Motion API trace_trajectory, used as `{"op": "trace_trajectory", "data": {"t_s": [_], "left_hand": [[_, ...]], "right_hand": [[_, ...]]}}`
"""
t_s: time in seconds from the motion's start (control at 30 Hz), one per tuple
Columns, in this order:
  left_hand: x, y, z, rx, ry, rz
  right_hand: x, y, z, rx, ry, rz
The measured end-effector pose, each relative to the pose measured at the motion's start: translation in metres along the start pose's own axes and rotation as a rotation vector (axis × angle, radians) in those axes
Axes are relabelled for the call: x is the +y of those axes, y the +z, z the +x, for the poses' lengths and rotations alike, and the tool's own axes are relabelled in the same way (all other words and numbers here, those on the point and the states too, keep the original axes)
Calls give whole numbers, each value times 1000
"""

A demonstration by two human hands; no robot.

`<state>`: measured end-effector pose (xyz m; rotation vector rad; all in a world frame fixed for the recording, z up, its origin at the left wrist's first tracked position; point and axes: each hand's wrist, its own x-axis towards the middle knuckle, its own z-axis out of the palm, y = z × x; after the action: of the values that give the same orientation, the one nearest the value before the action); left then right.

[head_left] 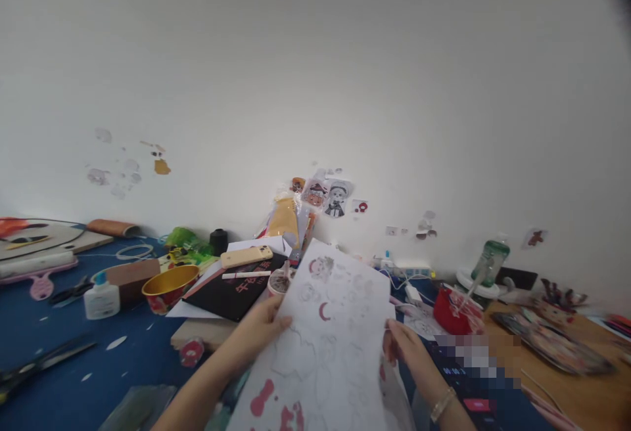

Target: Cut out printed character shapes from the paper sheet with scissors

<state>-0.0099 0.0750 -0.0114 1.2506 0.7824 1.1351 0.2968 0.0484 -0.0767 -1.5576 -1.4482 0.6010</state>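
I hold up a white sheet of paper (pixel 329 332) with faint line drawings and a few red patches, tilted over the cluttered table. My left hand (pixel 259 332) grips its left edge, thumb on the front. My right hand (pixel 405 347) pinches the right edge, a bracelet at its wrist. Just behind the sheet lie a black book (pixel 234 290) with red lettering, a white pen (pixel 245 275) and a cream phone (pixel 246 256) on top of it.
On the blue table cover (pixel 49 365): a gold bowl (pixel 170 284), a glue bottle (pixel 101 297), scissors (pixel 69 293), a dark tool (pixel 39 362). A red container (pixel 453 313) and a green bottle (pixel 490 260) stand to the right, stickers (pixel 328 196) on the white wall.
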Motion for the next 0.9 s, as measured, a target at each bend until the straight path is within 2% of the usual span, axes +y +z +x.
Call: {"op": "trace_trajectory", "data": {"t_s": [0.07, 0.17, 0.23, 0.33, 0.53, 0.7, 0.9], "left_hand": [[14, -14, 0, 80, 19, 5], [26, -33, 0, 315, 89, -32], [30, -41, -2, 460, 158, -48], [32, -44, -6, 598, 219, -78], [38, -39, -9, 630, 207, -124], [40, -40, -7, 695, 187, -81], [44, -41, -7, 762, 174, -30]], "right_hand": [[6, -7, 6, 72, 26, -198], [16, -17, 10, 129, 93, -469], [24, -19, 10, 84, 129, -565], [34, -14, 9, -23, 111, -612], [44, -4, 12, -88, -10, -598], [41, -18, 16, -63, -72, -541], [29, -32, 14, 29, -156, -441]]}}
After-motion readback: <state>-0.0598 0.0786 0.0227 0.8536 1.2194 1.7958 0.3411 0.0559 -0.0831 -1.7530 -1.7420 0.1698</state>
